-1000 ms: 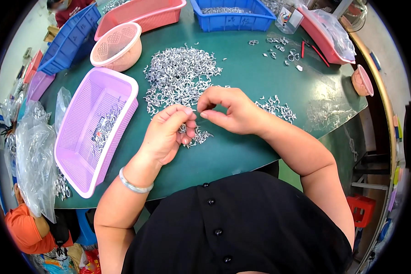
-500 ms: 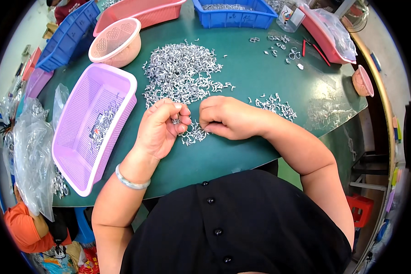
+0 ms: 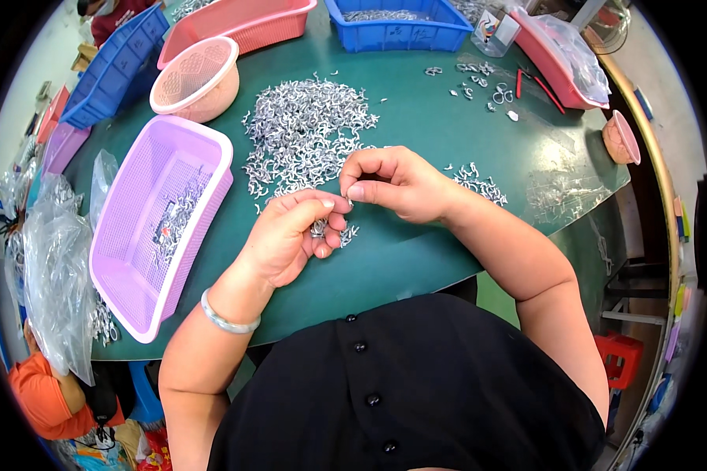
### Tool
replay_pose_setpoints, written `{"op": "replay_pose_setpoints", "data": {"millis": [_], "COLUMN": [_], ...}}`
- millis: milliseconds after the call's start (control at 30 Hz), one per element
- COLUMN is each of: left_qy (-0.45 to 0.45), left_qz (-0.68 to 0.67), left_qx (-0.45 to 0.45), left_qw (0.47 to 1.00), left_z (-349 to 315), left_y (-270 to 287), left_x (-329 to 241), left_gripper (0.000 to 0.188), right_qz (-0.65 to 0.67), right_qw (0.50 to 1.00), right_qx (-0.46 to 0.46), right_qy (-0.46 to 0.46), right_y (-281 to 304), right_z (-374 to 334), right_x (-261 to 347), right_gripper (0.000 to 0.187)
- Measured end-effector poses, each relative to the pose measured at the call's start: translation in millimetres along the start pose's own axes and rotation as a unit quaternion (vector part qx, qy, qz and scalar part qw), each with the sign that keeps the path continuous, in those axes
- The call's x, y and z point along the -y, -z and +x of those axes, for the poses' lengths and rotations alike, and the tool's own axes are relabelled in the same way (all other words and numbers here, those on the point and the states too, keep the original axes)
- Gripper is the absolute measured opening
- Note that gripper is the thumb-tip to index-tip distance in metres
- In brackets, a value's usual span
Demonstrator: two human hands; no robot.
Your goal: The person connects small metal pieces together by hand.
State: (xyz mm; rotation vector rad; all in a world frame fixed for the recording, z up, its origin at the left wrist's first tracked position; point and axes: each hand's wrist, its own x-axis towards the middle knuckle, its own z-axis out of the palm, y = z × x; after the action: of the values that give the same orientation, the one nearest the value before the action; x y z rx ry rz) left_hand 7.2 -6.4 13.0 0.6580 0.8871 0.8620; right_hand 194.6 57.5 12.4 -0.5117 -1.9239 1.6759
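Small curved silvery-grey metal pieces lie in a broad heap on the green table. Just in front of it, my left hand is curled, palm turned up, around several of these pieces, and some show between its fingers. My right hand meets the left fingertips with thumb and forefinger pinched on one small curved metal piece, mostly covered by the fingers. A few loose pieces lie beside the left fingers, partly hidden by them. To the right, past my right wrist, is another small pile.
A purple basket with more metal pieces stands at the left, with a pink round basket behind it. Blue and red trays line the far side. Red-handled pliers lie at the far right.
My right hand has risen from the loose pieces to the left fingertips, its thumb now showing. My left hand has shifted slightly right and nearer to me. Fewer loose pieces show between the hands.
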Motion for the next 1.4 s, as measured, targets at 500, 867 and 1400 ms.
{"op": "replay_pose_setpoints", "data": {"millis": [500,867,1400], "left_qy": [0.013,-0.030,-0.112], "left_qz": [-0.041,-0.027,-0.061], "left_qx": [0.019,-0.003,-0.006], "left_qw": [0.999,0.999,0.992], "left_z": [2.8,2.3,7.6], "left_y": [1.4,-0.7,4.3], "left_x": [4.1,4.1,10.0], "left_gripper": [0.012,0.013,0.007], "right_qz": [-0.092,-0.169,-0.368], "right_qw": [0.992,0.979,0.887], "right_qx": [-0.061,-0.091,-0.145], "right_qy": [0.059,0.062,0.238], "right_y": [-4.4,-6.6,-19.7], "right_z": [0.7,0.1,5.8], "right_x": [-1.6,0.2,-1.2], "right_gripper": [0.003,0.006,0.014]}}
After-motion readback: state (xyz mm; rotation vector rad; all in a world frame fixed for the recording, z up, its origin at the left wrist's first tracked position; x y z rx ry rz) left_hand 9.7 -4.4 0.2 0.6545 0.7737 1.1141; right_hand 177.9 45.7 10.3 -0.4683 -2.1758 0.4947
